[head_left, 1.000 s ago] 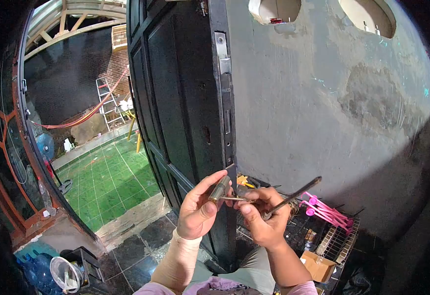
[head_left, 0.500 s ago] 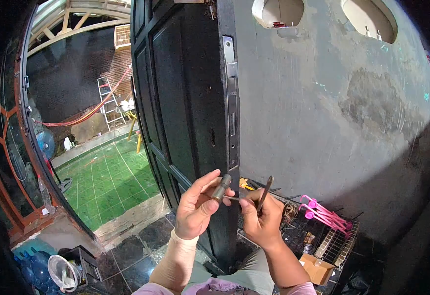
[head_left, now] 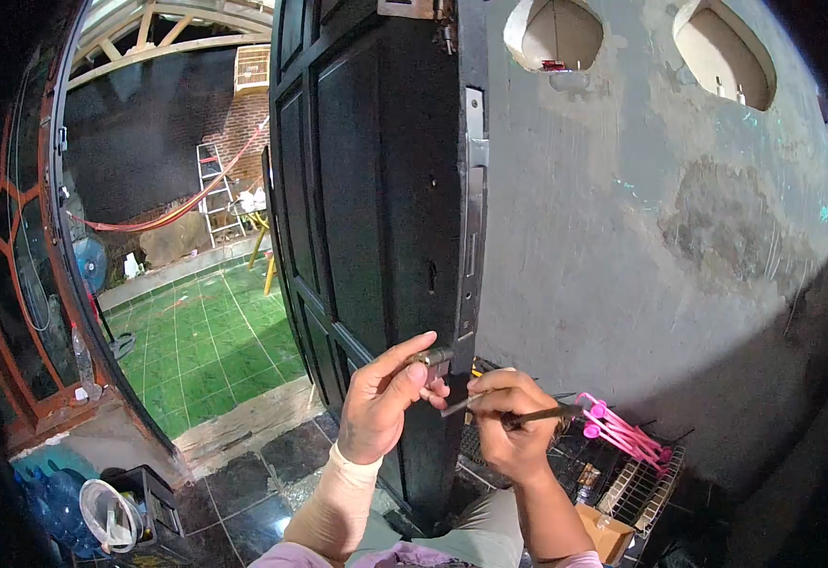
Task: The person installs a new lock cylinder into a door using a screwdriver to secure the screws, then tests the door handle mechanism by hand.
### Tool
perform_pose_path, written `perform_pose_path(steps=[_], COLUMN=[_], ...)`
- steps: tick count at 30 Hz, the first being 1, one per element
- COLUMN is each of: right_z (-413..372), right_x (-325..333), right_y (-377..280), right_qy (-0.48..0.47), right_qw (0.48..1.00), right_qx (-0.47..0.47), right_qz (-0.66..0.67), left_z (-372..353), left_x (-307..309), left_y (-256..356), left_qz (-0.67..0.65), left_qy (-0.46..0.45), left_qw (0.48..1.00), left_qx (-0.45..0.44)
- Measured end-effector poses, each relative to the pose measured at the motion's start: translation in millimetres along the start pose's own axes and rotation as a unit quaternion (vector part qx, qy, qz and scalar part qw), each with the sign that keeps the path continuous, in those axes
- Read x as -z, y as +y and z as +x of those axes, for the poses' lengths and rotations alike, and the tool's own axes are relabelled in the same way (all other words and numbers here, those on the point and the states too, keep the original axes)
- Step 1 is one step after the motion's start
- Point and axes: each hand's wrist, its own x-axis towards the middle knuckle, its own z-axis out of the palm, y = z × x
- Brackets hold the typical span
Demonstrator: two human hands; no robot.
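Observation:
Between the thumb and fingers of my left hand (head_left: 376, 409) is a small metal lock cylinder (head_left: 435, 359), its round end towards me. My right hand (head_left: 516, 437) is wrapped round a slim dark metal tool (head_left: 548, 414). A thin tip points left from the fingers, just below the cylinder and apart from it; a thicker dark shaft sticks out to the right. The middle is hidden by my fingers. Beyond both hands stands a black panelled door (head_left: 366, 180), edge towards me, with a metal lock plate (head_left: 471, 237) set in that edge.
A wire rack (head_left: 655, 485) with pink plastic pieces (head_left: 622, 435) and a cardboard box (head_left: 605, 536) are low on the right. A bucket (head_left: 111, 516) and blue bottles (head_left: 54, 511) stand lower left. A grey wall (head_left: 584, 256) rises behind; green tiles (head_left: 201, 350) lie through the doorway.
My right hand has drawn the thin tip away from the cylinder and turned, so the dark shaft points right instead of up. My left hand has tilted the cylinder flatter. The view has shifted slightly.

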Motion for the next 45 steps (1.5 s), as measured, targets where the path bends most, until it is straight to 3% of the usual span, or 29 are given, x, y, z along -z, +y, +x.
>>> perform_pose_path(steps=[6,11,13,15,18,22,26,29,32,35,38,42,45], right_z=[3.0,16.7,32.8,41.3,48.1,49.9,47.5,48.7,56.5,61.3,59.0,53.4,53.0], right_x=[-1.0,1.5,-6.5,-1.2,-4.5,-13.1,-11.6,-17.3,-23.9,-26.1,-29.1,-28.9,-28.2], right_y=[-1.6,3.1,11.8,11.5,13.9,21.7,35.9,31.3,32.5,28.5,31.0,34.2,28.8], right_qy=[0.057,0.147,0.217,0.209,0.197,0.201,0.145,0.17,0.178,0.167,0.168,0.169,0.22], right_qw=[0.994,0.955,0.959,0.952,0.963,0.973,0.981,0.98,0.978,0.972,0.975,0.978,0.96], right_qx=[-0.091,-0.247,-0.151,-0.188,-0.166,-0.113,-0.018,-0.098,-0.1,-0.155,-0.128,-0.087,-0.085], right_qz=[0.03,0.073,0.104,0.122,0.082,0.006,-0.124,-0.036,0.047,0.048,0.074,0.084,0.149], left_z=[7.6,28.2,39.5,50.5,60.4,62.7,61.1,62.0,65.5,68.3,69.6,74.5,80.2], left_x=[2.9,14.5,18.2,13.6,10.2,4.5,-2.2,3.4,6.0,8.1,10.5,15.6,24.9], left_y=[8.1,20.2,21.9,22.5,21.8,17.6,11.2,10.9,14.9,18.4,19.0,15.1,18.0], left_qz=[-0.113,-0.054,0.009,0.063,0.189,0.161,0.164,0.255,0.307,0.338,0.38,0.348,0.361], left_qy=[0.008,0.011,0.016,0.06,0.132,0.15,0.159,0.156,0.154,0.131,0.117,0.085,0.064], left_qw=[0.993,0.994,0.994,0.985,0.951,0.952,0.945,0.921,0.899,0.884,0.869,0.894,0.898], left_qx=[-0.029,-0.09,-0.105,-0.146,-0.206,-0.212,-0.232,-0.251,-0.272,-0.294,-0.293,-0.268,-0.242])
